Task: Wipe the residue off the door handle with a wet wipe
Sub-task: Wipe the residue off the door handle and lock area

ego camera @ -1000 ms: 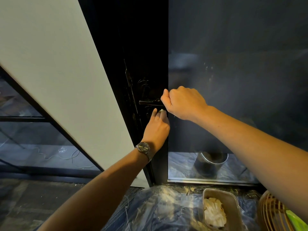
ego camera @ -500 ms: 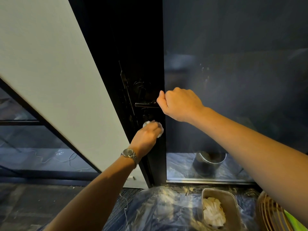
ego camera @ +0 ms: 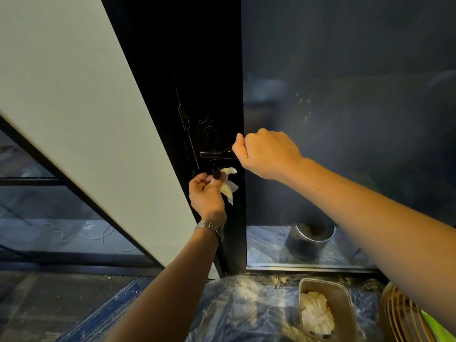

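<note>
A black lever door handle (ego camera: 214,153) sticks out from the edge of a dark door (ego camera: 197,70). My right hand (ego camera: 265,153) is closed around the handle's right end. Just below the lever sits a small black knob (ego camera: 216,171). My left hand (ego camera: 206,193), with a metal watch on the wrist, pinches a crumpled white wet wipe (ego camera: 228,185) against that knob. Part of the wipe hangs down to the right of my fingers.
A white wall panel (ego camera: 74,107) stands left of the door, dark glass (ego camera: 345,119) to the right. On the plastic-covered floor lie a metal tray (ego camera: 345,299) of used wipes, a wicker basket (ego camera: 399,317) and, behind the glass, a round metal bin (ego camera: 309,239).
My left hand dropped from just under the lever to the knob below it, and the wipe now shows between the fingers. My right hand kept its hold on the handle.
</note>
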A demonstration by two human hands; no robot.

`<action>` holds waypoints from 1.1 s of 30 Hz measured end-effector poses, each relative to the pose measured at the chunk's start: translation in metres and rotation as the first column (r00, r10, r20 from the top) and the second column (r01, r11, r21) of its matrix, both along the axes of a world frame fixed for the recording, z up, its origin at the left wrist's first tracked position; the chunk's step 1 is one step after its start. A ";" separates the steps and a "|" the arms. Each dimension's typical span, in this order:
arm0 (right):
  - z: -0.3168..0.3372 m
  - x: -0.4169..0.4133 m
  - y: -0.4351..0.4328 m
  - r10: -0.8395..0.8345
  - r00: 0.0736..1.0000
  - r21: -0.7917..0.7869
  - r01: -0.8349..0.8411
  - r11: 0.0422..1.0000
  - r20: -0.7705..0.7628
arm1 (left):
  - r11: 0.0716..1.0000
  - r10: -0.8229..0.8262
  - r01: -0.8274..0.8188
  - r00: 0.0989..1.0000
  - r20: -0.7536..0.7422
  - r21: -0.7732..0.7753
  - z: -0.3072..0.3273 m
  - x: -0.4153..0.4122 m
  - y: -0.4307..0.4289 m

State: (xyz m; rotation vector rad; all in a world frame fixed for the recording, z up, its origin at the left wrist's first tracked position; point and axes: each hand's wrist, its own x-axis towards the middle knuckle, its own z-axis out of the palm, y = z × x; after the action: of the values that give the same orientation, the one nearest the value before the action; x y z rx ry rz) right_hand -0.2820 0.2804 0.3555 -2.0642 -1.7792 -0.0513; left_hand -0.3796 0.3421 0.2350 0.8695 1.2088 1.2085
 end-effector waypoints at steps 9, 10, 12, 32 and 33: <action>-0.001 0.000 0.000 -0.003 1.000 0.000 0.003 1.000 0.001 | 0.977 -0.041 0.123 0.909 -0.414 0.174 0.000 0.001 -0.009; 0.000 0.000 0.000 -0.005 1.000 -0.001 0.005 1.000 0.001 | 0.977 -0.032 0.117 0.906 -0.422 0.177 0.000 0.001 -0.009; 0.000 -0.001 0.000 -0.006 1.000 -0.005 0.006 1.000 -0.001 | 0.980 -0.020 0.101 0.907 -0.421 0.171 -0.001 0.003 -0.009; -0.001 0.001 0.001 0.010 1.000 0.005 -0.010 1.000 0.004 | 0.986 -0.168 0.165 0.974 -0.153 -0.034 -0.009 0.016 -0.006; -0.001 0.001 0.001 0.011 1.000 0.006 -0.011 1.000 0.005 | 0.984 -0.177 0.174 0.973 -0.147 -0.038 -0.009 0.015 -0.006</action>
State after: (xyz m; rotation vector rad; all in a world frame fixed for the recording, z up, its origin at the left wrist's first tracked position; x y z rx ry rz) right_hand -0.2810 0.2809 0.3546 -2.0516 -1.7907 -0.0585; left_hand -0.3642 0.3366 0.2256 1.0418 1.2359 0.9980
